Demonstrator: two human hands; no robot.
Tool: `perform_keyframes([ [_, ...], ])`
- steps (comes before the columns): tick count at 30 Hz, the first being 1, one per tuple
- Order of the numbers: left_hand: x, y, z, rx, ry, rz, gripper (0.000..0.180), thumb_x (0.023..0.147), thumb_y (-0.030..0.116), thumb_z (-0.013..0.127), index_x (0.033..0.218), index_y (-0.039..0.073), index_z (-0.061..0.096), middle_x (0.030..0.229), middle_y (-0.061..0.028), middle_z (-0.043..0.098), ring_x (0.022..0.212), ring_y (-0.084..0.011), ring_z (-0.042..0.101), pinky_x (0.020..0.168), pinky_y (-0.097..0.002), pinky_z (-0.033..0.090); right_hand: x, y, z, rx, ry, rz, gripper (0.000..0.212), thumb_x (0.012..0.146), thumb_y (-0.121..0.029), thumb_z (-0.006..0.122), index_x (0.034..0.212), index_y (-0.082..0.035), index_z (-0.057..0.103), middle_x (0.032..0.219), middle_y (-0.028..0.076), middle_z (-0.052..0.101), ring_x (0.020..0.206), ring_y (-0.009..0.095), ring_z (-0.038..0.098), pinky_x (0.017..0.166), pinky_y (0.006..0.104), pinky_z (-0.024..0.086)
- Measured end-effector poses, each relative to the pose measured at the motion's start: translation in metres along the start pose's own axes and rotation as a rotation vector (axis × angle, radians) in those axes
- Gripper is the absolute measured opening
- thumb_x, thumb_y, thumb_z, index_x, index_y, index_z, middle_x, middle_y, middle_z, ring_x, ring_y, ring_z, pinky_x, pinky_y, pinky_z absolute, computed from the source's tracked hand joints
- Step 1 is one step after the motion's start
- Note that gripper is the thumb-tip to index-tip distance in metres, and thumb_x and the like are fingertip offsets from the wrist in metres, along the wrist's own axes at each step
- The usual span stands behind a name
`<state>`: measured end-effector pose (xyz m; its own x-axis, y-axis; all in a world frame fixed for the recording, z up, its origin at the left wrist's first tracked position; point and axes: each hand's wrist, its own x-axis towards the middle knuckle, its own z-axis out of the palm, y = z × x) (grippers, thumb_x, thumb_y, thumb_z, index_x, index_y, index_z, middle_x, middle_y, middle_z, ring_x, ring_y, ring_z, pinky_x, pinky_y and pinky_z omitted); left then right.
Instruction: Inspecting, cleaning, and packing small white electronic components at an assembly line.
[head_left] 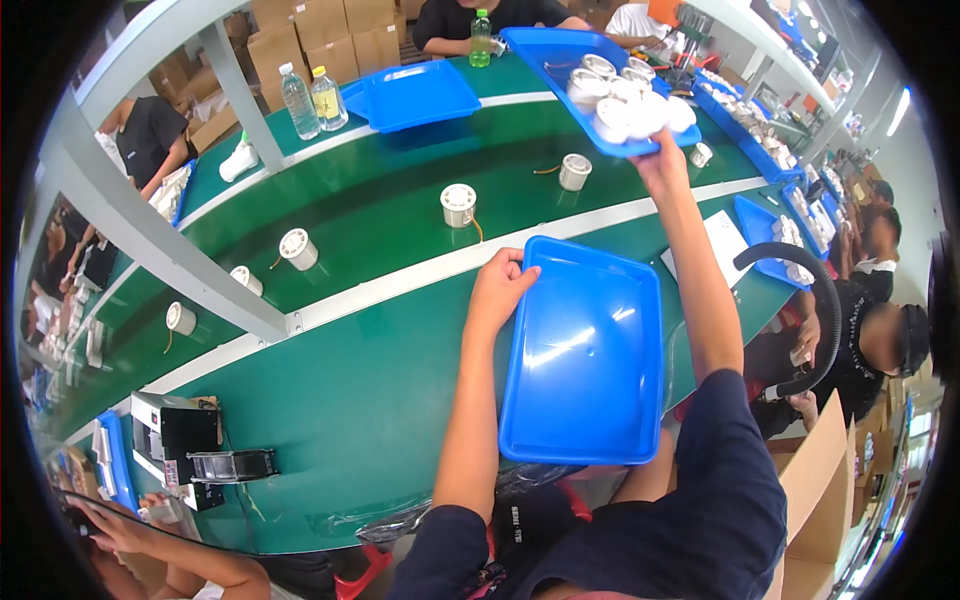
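Note:
My left hand (pixel 497 292) is closed on the upper left rim of a blue plastic tray (pixel 588 385) with nothing in it, tilted over the near edge of the green bench. My right arm reaches far across the belt. There my right hand (pixel 661 170) grips the near rim of a second blue tray (pixel 545 52), its fingers partly hidden. Several white round parts (pixel 622 112) are heaped in that tray. A single white part (pixel 701 154) stands beside it. Other white cylinders with thin wires, such as one nearby (pixel 575 172), are spaced along the green belt (pixel 370 210).
Stacked blue trays (pixel 420 95) and bottles (pixel 300 100) stand on the far side. A grey metal post (pixel 165 205) rises at left, near a black and white machine (pixel 165 440). A black flexible hose (pixel 832 320) arches at right beside a cardboard box (pixel 815 490). Co-workers sit around the line.

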<state>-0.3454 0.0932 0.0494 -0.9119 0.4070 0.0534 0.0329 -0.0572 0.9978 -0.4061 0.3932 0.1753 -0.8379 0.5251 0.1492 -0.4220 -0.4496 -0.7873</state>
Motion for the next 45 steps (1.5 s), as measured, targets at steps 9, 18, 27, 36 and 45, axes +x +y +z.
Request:
perform_keyframes([
  [9,-0.017,-0.009,-0.005,0.092,0.044,0.1,0.023,0.085,0.011,0.07,0.1,-0.002,0.06,0.062,0.0048,0.046,0.056,-0.0056,0.042,0.05,-0.0243,0.034,-0.172,-0.068,-0.031,-0.028,0.096,0.127,0.039,0.087,-0.011,0.047,0.123,0.006,0.048,0.118,0.018,0.06,0.104,0.031,0.063,0.087,0.0506,0.055],
  [18,-0.144,0.019,-0.084,0.59,0.273,0.027,0.043,0.086,0.027,0.072,0.113,-0.005,0.061,0.069,-0.0069,0.063,0.062,-0.012,0.055,0.057,-0.029,0.044,-0.311,-0.048,-0.067,0.056,0.133,0.219,0.04,0.089,-0.013,0.048,0.124,0.006,0.05,0.117,0.015,0.062,0.101,0.026,0.065,0.082,0.0466,0.057],
  [27,-0.225,0.053,-0.241,1.262,0.543,-0.11,0.052,0.084,0.029,0.072,0.12,-0.005,0.058,0.089,-0.0216,0.069,0.082,-0.0295,0.067,0.075,-0.0407,0.052,-0.371,0.014,-0.063,0.12,0.219,0.351,0.039,0.09,-0.016,0.05,0.128,-0.006,0.048,0.124,0.01,0.057,0.106,0.024,0.061,0.082,0.0444,0.056],
  [36,-0.156,0.159,0.016,0.989,0.052,0.293,0.04,0.092,0.026,0.063,0.124,0.002,0.057,0.103,-0.0144,0.065,0.098,-0.0246,0.062,0.086,-0.0355,0.048,-0.39,-0.02,-0.097,-0.547,-0.139,0.559,0.041,0.092,-0.033,0.054,0.093,0.008,0.06,0.073,0.018,0.066,0.06,0.024,0.068,0.054,0.0348,0.058],
  [45,-0.089,0.07,0.205,1.312,-0.495,0.577,0.056,0.09,0.038,0.062,0.132,0.002,0.05,0.128,-0.0278,0.048,0.121,-0.0443,0.045,0.102,-0.0471,0.038,-0.549,-0.161,-0.079,-0.847,-0.421,0.079,0.03,0.094,-0.027,0.056,0.101,0.002,0.057,0.083,0.019,0.067,0.078,0.033,0.066,0.067,0.0424,0.05],
])
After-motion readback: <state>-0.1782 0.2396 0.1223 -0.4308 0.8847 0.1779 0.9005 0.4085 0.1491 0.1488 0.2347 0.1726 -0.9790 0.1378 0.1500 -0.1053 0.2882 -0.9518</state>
